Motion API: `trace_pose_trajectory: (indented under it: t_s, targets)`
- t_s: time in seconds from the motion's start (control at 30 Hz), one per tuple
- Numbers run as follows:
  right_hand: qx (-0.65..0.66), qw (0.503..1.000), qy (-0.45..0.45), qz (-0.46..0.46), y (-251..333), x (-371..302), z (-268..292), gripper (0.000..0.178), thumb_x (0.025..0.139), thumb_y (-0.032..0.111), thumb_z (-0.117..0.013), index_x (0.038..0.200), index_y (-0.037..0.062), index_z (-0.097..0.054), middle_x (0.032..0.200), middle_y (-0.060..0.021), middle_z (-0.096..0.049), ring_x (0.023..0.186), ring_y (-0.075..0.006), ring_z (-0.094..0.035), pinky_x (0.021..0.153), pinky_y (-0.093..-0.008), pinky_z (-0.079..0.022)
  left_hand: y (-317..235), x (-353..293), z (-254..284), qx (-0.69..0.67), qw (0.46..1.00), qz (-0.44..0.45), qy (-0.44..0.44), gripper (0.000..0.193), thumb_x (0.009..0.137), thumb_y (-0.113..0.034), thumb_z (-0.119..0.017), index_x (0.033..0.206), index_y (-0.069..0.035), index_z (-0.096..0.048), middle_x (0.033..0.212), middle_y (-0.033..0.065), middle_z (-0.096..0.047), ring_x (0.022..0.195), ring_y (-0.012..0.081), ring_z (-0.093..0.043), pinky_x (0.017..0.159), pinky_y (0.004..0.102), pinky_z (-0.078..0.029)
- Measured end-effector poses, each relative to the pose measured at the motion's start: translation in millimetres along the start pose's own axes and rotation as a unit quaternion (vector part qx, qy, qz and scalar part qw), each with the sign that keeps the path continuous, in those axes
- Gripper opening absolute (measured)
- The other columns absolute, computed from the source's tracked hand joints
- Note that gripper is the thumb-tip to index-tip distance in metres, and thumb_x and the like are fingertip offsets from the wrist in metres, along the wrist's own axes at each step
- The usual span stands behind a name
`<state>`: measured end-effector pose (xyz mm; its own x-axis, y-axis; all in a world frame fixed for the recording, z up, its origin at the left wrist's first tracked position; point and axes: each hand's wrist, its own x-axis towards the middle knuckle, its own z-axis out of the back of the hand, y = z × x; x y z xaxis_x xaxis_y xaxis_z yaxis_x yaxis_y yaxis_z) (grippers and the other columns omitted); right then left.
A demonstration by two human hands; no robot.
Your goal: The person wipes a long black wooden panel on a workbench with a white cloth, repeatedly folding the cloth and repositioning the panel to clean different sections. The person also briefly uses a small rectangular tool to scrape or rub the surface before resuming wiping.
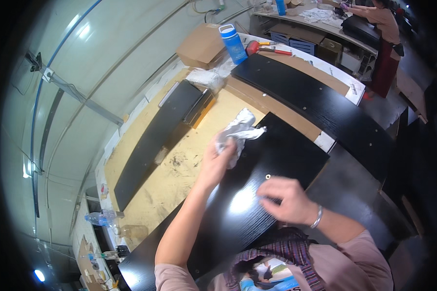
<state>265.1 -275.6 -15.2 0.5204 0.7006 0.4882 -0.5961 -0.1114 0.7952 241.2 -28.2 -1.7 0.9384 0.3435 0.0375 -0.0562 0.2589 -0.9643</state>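
My left hand (pixel 216 162) is closed around a crumpled white cloth (pixel 240 132), which rests over the top part of a glossy black board (pixel 296 150). The board lies slantwise before me and reflects the light. My right hand (pixel 287 200), with a silver bracelet on its wrist, is held over the right side of this board. Its fingers are loosely curled, with a gap between them and the thumb, and I see nothing in it. Just beyond its fingertips, a small pale ring-shaped fitting (pixel 268 177) sits in the board.
A curved black panel (pixel 315 99) lies at the far right, another (pixel 153 140) at the left on the yellowish tabletop (pixel 179 169). A blue bottle (pixel 233 44), a red-handled tool (pixel 277 51) and a cardboard box (pixel 199 46) stand behind. A co-worker (pixel 386 43) is at another table.
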Motion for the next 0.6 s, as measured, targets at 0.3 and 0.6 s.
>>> trace_pose_trajectory:
  t_s: [0.3, 0.6]
  targets:
    - [0.05, 0.998, 0.028, -0.038, -12, 96, -26, 0.048, 0.083, 0.003, -0.076, 0.128, -0.0054, -0.065, 0.112, -0.0178, -0.071, 0.104, -0.0224, -0.069, 0.095, -0.0335, -0.054, -59, -88, 30, -0.224, 0.966, 0.065, -0.106, 0.046, 0.111, -0.044, -0.046, 0.116, -0.003, -0.065, 0.108, 0.0058, -0.067, 0.093, 0.0119, -0.061, 0.077, 0.0296, -0.051]
    - [0.057, 0.996, 0.05, -0.05, 9, 147, -43, 0.025, 0.085, 0.001, -0.067, 0.109, -0.0029, -0.072, 0.093, -0.009, -0.07, 0.089, -0.0152, -0.068, 0.081, -0.0273, -0.053, -42, -185, 144, -0.182, 0.919, -0.03, -0.349, 0.048, 0.109, -0.044, -0.05, 0.117, 0.002, -0.065, 0.106, 0.008, -0.069, 0.096, 0.0159, -0.065, 0.087, 0.0331, -0.052]
